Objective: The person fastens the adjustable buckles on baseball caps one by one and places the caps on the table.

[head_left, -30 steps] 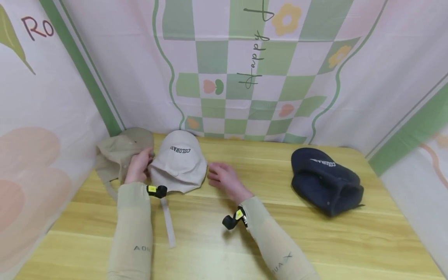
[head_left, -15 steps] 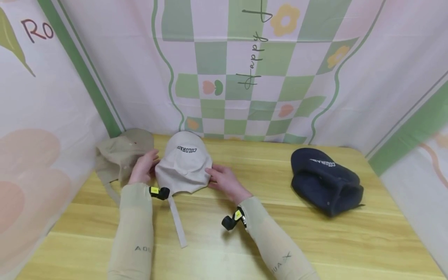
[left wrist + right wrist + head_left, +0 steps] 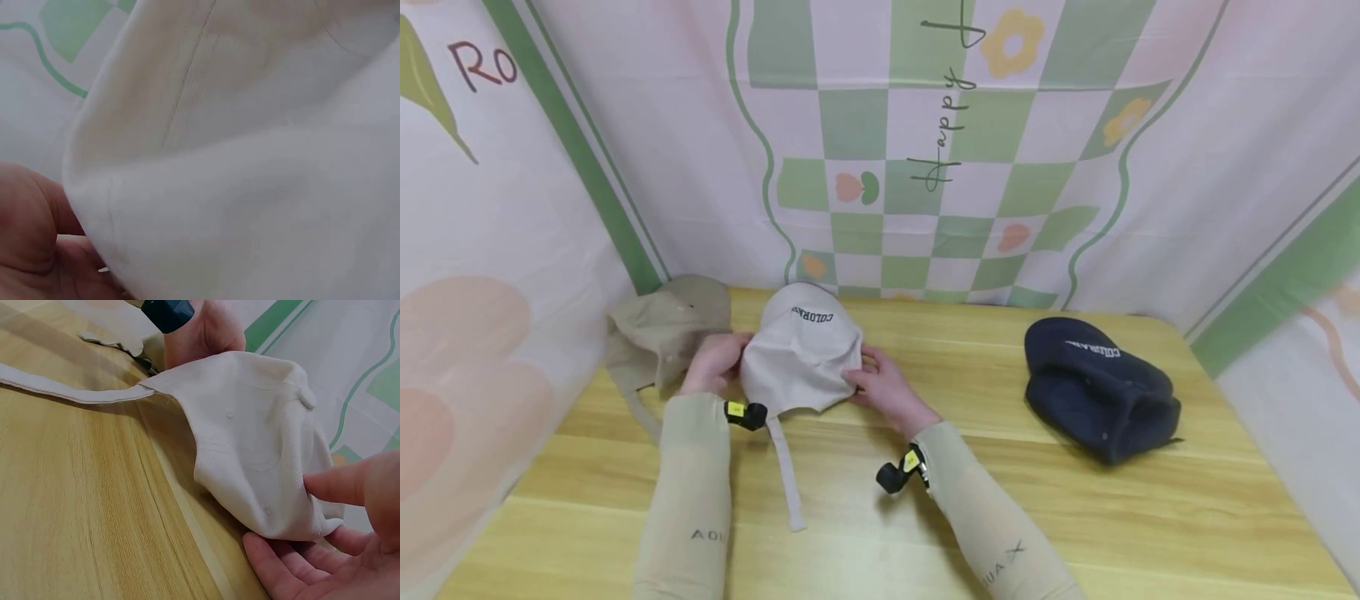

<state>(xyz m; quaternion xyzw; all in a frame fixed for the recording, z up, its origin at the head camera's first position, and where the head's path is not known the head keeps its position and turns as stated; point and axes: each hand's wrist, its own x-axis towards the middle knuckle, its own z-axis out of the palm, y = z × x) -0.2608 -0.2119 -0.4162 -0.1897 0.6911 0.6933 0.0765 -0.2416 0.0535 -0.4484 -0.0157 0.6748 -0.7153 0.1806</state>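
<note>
A cream baseball cap (image 3: 805, 354) with dark lettering on its brim lies between the two hands, its long strap (image 3: 787, 487) trailing toward me. My right hand (image 3: 886, 387) pinches the cap's right side, thumb on top and fingers underneath, as the right wrist view shows. At the opposite side, my left hand (image 3: 715, 364) grips the edge, its fingertips hidden behind the fabric. In the left wrist view the cap's pale cloth (image 3: 250, 206) covers most of the picture, with part of the left hand (image 3: 37, 244) at lower left.
A khaki cap (image 3: 658, 321) sits just left of the left hand, partly behind it. Farther right on the wooden table (image 3: 955, 517) lies a navy cap (image 3: 1101, 392) with white lettering. Printed cloth (image 3: 917, 242) hangs along the table's back edge.
The cream cap has shifted to the right and turned slightly. My left hand has moved right from beside the khaki cap to the cream cap's edge; my right hand has taken hold of its right side.
</note>
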